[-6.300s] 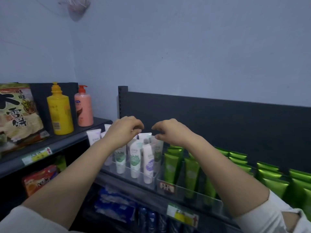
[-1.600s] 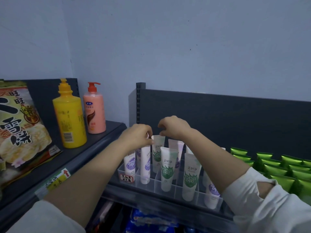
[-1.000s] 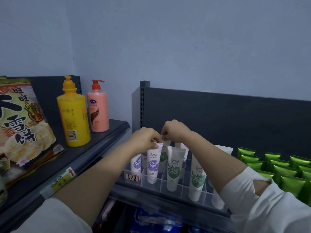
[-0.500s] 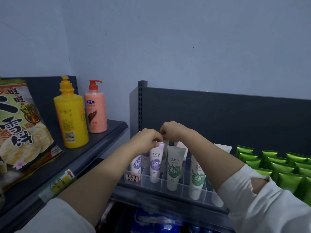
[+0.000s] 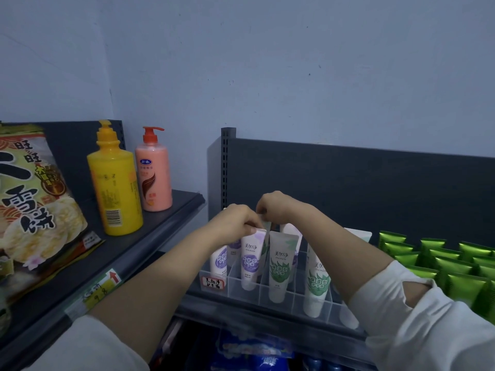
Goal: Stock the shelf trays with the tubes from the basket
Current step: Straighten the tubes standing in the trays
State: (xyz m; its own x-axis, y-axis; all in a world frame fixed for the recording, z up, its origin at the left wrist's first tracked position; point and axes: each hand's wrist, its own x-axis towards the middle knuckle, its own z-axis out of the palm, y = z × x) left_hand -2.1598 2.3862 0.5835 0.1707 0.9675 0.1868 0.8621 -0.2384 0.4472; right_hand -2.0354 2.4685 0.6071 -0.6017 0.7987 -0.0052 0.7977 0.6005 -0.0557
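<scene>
Divided clear tray (image 5: 284, 303) holds purple and green tubes (image 5: 278, 266)

I count two pump bottles (image 5: 115, 180), one snack bag (image 5: 32, 204), at least three purple-label tubes (image 5: 250, 261) and three green-label tubes (image 5: 279, 269). All-green tubes (image 5: 466, 286): too overlapped to count.

Clear plastic tray (image 5: 233, 284); glossy green tubes (image 5: 455, 279) (foil-like sheen); matt shelf (image 5: 160, 231).
</scene>
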